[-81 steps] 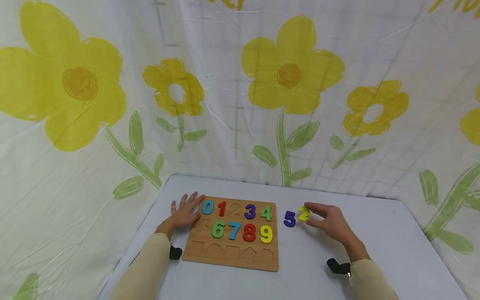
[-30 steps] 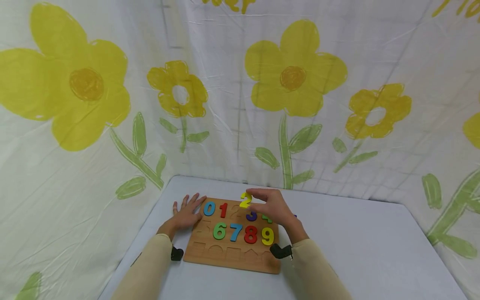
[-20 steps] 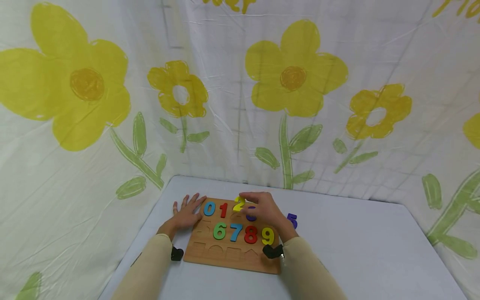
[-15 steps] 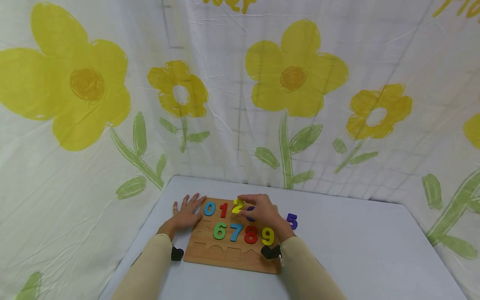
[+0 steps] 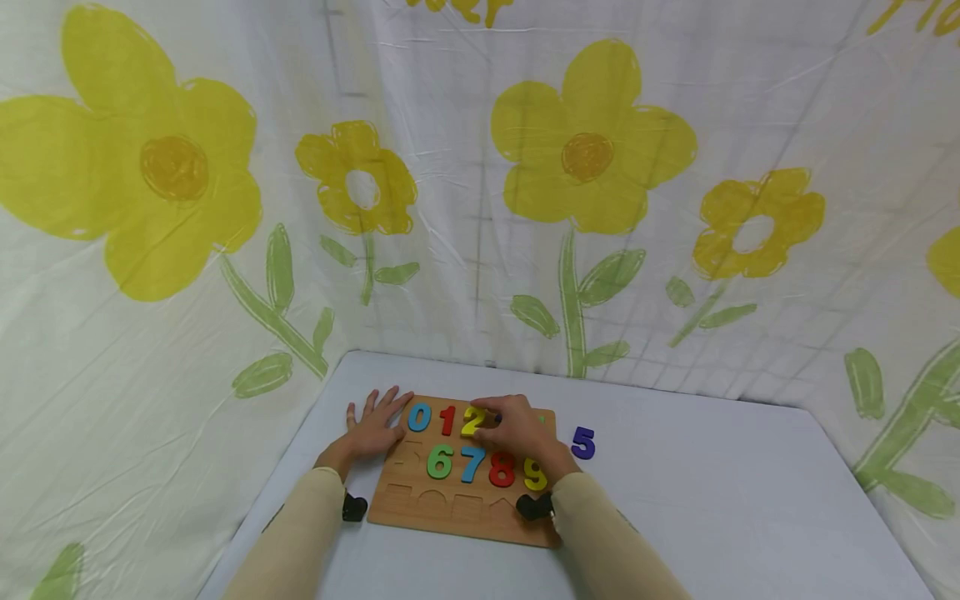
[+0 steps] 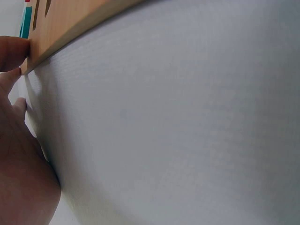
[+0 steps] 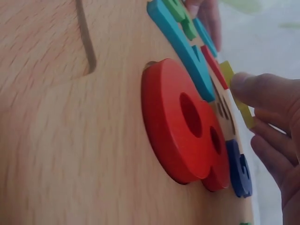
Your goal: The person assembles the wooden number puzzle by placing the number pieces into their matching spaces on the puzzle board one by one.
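My right hand [image 5: 516, 427] pinches a yellow number 2 piece [image 5: 471, 422] between thumb and fingers at the top row of the wooden number board [image 5: 420, 527]. In the right wrist view the yellow piece [image 7: 227, 71] stands tilted, part of it above the board's surface. A red 1 [image 5: 447, 420] lies to its left; the purple 3 is mostly covered by the right hand. My left hand [image 5: 369, 433] lies with spread fingers at the board's left edge, its thumb [image 6: 13, 52] touching that edge in the left wrist view.
A purple 5 [image 5: 583, 443] lies on the white table [image 5: 720, 492] right of the board. Blue 0 [image 5: 419, 417], green 6 [image 5: 439, 461], blue 7 [image 5: 472, 463], red 8 [image 5: 502, 469] and yellow 9 [image 5: 535, 473] sit in the board. Shape recesses line its front row.
My right hand has carried the yellow 2 leftward from beside the purple 5 and lowered it between the 1 and the 3. My left hand has stayed at the board's edge.
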`<state>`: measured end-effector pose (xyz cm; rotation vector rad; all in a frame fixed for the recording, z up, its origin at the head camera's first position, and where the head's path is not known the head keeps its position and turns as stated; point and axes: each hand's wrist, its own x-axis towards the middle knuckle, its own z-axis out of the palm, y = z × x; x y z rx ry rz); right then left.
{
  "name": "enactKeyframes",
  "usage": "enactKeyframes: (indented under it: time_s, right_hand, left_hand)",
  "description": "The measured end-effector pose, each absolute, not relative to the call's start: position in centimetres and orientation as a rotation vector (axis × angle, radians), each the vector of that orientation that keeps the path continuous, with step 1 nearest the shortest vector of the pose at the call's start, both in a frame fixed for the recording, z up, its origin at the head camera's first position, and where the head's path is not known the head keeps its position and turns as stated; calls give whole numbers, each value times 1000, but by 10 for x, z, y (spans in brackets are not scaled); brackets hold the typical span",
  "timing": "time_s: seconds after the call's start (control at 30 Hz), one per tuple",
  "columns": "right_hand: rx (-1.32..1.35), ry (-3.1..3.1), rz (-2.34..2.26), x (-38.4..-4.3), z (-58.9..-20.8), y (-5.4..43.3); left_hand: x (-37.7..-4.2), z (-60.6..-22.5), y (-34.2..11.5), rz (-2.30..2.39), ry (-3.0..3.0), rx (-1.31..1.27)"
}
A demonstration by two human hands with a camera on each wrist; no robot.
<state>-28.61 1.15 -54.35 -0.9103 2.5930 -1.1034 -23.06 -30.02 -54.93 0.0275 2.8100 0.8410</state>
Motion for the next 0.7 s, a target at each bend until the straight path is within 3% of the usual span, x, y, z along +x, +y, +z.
enactKeyframes:
  time_s: [0.7]
  right_hand:
    - [-1018,2683,-904,-290,-548,5]
  left_hand:
    - [-230,-546,-300,846,2812,31]
